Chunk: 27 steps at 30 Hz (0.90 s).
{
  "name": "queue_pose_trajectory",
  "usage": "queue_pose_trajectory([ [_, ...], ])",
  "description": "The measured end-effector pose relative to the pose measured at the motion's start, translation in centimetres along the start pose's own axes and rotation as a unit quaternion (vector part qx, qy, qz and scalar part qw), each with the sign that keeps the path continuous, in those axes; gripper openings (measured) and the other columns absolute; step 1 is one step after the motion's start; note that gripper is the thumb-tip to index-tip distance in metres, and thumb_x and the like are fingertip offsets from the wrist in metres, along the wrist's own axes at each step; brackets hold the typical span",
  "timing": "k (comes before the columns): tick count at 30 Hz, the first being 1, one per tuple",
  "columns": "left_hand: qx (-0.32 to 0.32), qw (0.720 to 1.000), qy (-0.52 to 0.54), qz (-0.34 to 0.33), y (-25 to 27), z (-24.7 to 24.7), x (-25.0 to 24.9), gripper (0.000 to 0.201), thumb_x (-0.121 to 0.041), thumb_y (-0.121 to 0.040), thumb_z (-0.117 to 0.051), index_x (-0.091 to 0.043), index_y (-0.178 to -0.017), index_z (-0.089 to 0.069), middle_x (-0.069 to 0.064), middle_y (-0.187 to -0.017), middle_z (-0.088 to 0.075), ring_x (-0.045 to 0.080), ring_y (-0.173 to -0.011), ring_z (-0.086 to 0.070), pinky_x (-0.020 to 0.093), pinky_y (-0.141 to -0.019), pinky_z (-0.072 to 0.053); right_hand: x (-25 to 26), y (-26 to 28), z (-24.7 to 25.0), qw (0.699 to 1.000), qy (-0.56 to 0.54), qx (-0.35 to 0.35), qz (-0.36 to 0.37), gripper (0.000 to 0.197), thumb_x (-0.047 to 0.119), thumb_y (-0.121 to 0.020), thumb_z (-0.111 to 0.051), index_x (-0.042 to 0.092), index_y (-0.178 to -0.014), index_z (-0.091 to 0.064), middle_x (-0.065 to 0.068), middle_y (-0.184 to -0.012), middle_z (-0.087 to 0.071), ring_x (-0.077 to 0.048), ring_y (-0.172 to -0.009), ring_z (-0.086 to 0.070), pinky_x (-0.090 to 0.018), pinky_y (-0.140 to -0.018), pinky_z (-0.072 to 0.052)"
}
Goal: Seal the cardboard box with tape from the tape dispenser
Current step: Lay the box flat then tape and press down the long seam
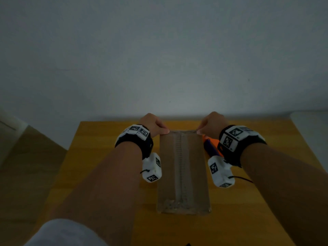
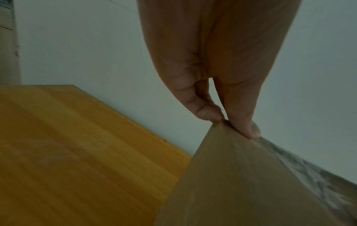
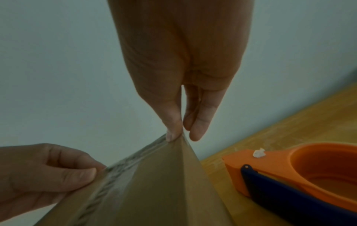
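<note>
**Ana:** Pinched at both far corners! Left hand (image 1: pixel 154 125) nips one corner of the cardboard box (image 1: pixel 183 172) between thumb and fingertip, right hand (image 1: pixel 212 123) nips the other, both narrow grips.

**Ben:** And the box lies lengthwise mid-bench, centre seam running away from the person, looking rough along its length; old tape residue, perhaps, the light's too dim to say.

**Ana:** Light, stiff board, I'd judge. Thin edges crease under a hard pinch, so a flat palm on the flaps would hold it better.

**Ben:** Tape dispenser (image 3: pixel 301 172), orange with a dark blue handle, lies just beside the box's right side, untouched.

**Ana:** Bench (image 1: pixel 99 166) has bare room left of the box, but the far edge sits close behind those knuckles, a wall beyond.
</note>
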<state>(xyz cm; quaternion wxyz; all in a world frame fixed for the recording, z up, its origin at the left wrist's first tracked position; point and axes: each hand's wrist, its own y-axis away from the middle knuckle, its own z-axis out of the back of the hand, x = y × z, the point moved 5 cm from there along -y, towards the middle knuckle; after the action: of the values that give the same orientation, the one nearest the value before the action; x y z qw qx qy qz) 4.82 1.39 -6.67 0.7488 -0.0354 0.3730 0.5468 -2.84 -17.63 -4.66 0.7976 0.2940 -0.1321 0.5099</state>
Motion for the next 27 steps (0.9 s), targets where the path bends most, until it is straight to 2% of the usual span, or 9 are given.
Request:
queue_pose_trajectory([
  [5, 0.012, 0.999, 0.037, 0.033, -0.1, 0.3, 0.6, 0.021, -0.029, -0.078, -0.076, -0.014, -0.092, -0.077, 0.006, -0.095, -0.075, 0.019, -0.082, -0.068, 0.031, -0.082, -0.054, -0.1, 0.3, 0.1, 0.999, -0.014, -0.034, -0.005, 0.01, 0.013, -0.081, -0.073, 0.006, -0.087, -0.077, -0.012, -0.09, -0.074, -0.024, -0.086, -0.071, -0.035, -0.08, -0.059],
  [9, 0.005, 1.0, 0.003, 0.026, -0.1, 0.8, 0.2, 0.022, -0.032, -0.076, -0.077, -0.013, -0.088, -0.078, 0.006, -0.088, -0.076, 0.019, -0.082, -0.072, 0.03, -0.081, -0.057, -0.5, 0.4, 0.2, 0.998, -0.044, -0.028, -0.023, 0.01, 0.011, -0.082, -0.072, 0.002, -0.084, -0.076, -0.013, -0.077, -0.074, -0.022, -0.071, -0.07, -0.034, -0.073, -0.06],
  [12, 0.011, 0.999, -0.03, 0.02, -0.1, 1.3, -0.2, 0.019, -0.029, -0.078, -0.076, -0.013, -0.088, -0.078, 0.006, -0.089, -0.076, 0.018, -0.083, -0.072, 0.032, -0.084, -0.058, -0.2, 0.2, 0.2, 1.0, -0.016, -0.005, -0.027, 0.014, 0.014, -0.084, -0.07, 0.002, -0.088, -0.075, -0.015, -0.085, -0.075, -0.026, -0.082, -0.072, -0.037, -0.079, -0.06],
  [15, 0.02, 0.997, -0.079, 0.001, -0.1, 1.5, -1.3, 0.015, -0.021, -0.081, -0.073, -0.014, -0.093, -0.078, 0.006, -0.1, -0.075, 0.02, -0.094, -0.069, 0.032, -0.086, -0.056, 1.0, 0.0, 0.1, 0.998, 0.062, 0.006, -0.004, 0.02, 0.016, -0.088, -0.065, 0.001, -0.097, -0.074, -0.016, -0.1, -0.073, -0.027, -0.094, -0.068, -0.037, -0.087, -0.056],
  [18, 0.038, 0.994, -0.099, -0.038, 0.1, 0.6, -3.2, 0.019, -0.009, -0.086, -0.065, -0.016, -0.099, -0.077, 0.007, -0.112, -0.071, 0.023, -0.104, -0.065, 0.028, -0.082, -0.052, 2.4, 0.1, -0.2, 0.995, 0.089, 0.015, 0.035, 0.022, 0.008, -0.09, -0.056, 0.006, -0.099, -0.075, -0.012, -0.107, -0.072, -0.025, -0.093, -0.065, -0.027, -0.077, -0.052],
  [19, 0.046, 0.993, -0.098, -0.046, 0.1, 0.1, -3.7, 0.019, -0.011, -0.087, -0.064, -0.016, -0.101, -0.077, 0.007, -0.114, -0.071, 0.024, -0.105, -0.064, 0.027, -0.082, -0.051, 2.7, 0.2, -0.3, 0.994, 0.1, 0.02, 0.047, 0.024, 0.006, -0.089, -0.054, 0.009, -0.099, -0.075, -0.011, -0.108, -0.072, -0.025, -0.095, -0.065, -0.026, -0.076, -0.049],
  [21, 0.057, 0.993, -0.094, -0.051, 0.0, -0.8, -4.1, 0.021, -0.021, -0.086, -0.068, -0.014, -0.104, -0.075, 0.008, -0.114, -0.071, 0.025, -0.106, -0.064, 0.028, -0.084, -0.05, 3.0, 0.3, -0.4, 0.991, 0.113, 0.025, 0.06, 0.027, 0.004, -0.089, -0.053, 0.011, -0.101, -0.075, -0.01, -0.111, -0.071, -0.025, -0.101, -0.065, -0.027, -0.08, -0.049],
  [24, 0.049, 0.995, -0.082, -0.04, -0.3, -1.4, -3.8, 0.024, -0.022, -0.083, -0.072, -0.01, -0.103, -0.075, 0.01, -0.113, -0.071, 0.026, -0.107, -0.064, 0.031, -0.091, -0.05, 2.5, 0.3, -0.2, 0.992, 0.103, 0.032, 0.059, 0.025, 0.006, -0.09, -0.057, 0.009, -0.106, -0.075, -0.01, -0.113, -0.071, -0.026, -0.105, -0.064, -0.029, -0.086, -0.051],
  [27, 0.043, 0.994, -0.089, -0.043, -0.5, -1.5, -3.9, 0.021, -0.02, -0.08, -0.074, -0.009, -0.098, -0.076, 0.011, -0.106, -0.073, 0.025, -0.103, -0.065, 0.031, -0.088, -0.052, 2.1, 0.2, -0.6, 0.992, 0.093, 0.058, 0.06, 0.028, 0.022, -0.084, -0.07, 0.008, -0.107, -0.074, -0.008, -0.113, -0.071, -0.024, -0.105, -0.065, -0.026, -0.082, -0.048],
])
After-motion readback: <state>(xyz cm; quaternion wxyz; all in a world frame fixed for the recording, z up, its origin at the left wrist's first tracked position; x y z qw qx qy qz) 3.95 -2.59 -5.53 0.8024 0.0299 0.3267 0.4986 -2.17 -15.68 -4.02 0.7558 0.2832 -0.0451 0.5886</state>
